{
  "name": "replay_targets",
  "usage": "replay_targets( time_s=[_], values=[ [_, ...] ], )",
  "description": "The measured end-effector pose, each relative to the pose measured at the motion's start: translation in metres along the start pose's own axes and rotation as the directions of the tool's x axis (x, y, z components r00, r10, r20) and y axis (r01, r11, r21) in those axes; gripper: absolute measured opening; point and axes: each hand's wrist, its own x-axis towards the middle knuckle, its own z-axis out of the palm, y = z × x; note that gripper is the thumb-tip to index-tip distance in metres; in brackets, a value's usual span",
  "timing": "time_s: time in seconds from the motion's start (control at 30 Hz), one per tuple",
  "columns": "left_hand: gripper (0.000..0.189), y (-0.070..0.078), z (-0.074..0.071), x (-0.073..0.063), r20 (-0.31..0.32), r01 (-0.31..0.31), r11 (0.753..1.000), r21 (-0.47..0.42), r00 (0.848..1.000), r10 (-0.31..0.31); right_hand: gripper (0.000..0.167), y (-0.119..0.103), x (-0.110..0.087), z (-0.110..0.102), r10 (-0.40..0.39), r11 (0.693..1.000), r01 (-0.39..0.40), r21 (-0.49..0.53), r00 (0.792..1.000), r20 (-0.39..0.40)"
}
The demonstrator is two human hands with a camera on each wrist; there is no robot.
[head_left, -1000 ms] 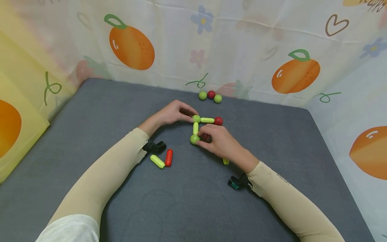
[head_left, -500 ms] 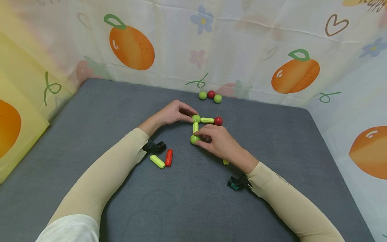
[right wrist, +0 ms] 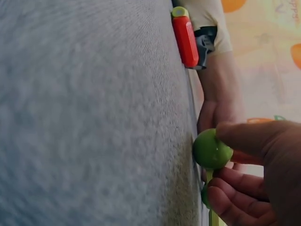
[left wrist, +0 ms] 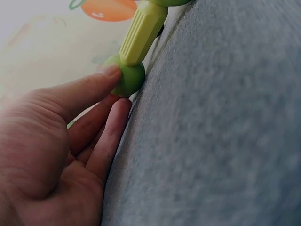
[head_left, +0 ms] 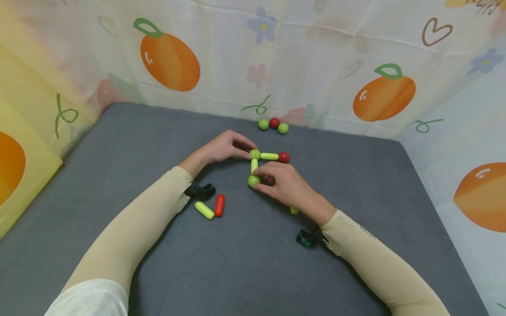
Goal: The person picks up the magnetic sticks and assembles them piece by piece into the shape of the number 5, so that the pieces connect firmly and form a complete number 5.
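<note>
On the table lies an L-shaped piece of balls and rods. Its corner is a green ball point(head_left: 254, 154), which my left hand point(head_left: 228, 147) pinches between thumb and fingers. From there a yellow-green rod point(head_left: 269, 156) runs right to a red ball point(head_left: 283, 157). A second yellow-green rod point(left wrist: 143, 34) comes toward me and ends in another green ball point(right wrist: 211, 149). My right hand point(head_left: 282, 182) holds that near ball, thumb on one side and fingertips by the rod. Its curled fingers hide part of the joint in the head view.
Two green balls and a red one point(head_left: 274, 123) stand at the table's back edge. A loose yellow-green rod point(head_left: 204, 210) and a red rod point(head_left: 219, 205) lie by my left wrist. Another yellow-green rod end point(head_left: 294, 210) peeks out beneath my right wrist.
My right fingertips have shifted slightly onto the rod side of the near green ball. The left hand keeps its hold on the corner ball, and the whole head view has drifted slightly.
</note>
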Motion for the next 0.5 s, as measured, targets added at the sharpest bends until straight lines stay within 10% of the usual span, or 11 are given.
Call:
replay_targets(
  time_s=[0.17,0.5],
  values=[
    [0.043,0.010,-0.010,-0.006,0.025,0.013,1.000,-0.018,1.000,-0.012,0.039,0.001,-0.001,-0.019,0.100,0.993,-0.101,0.054,0.995,0.026],
    [0.033,0.063,-0.006,-0.048,-0.117,0.008,1.000,0.030,0.993,-0.004,0.020,0.006,-0.028,-0.070,0.351,0.934,-0.346,0.091,0.935,-0.051]
  ],
)
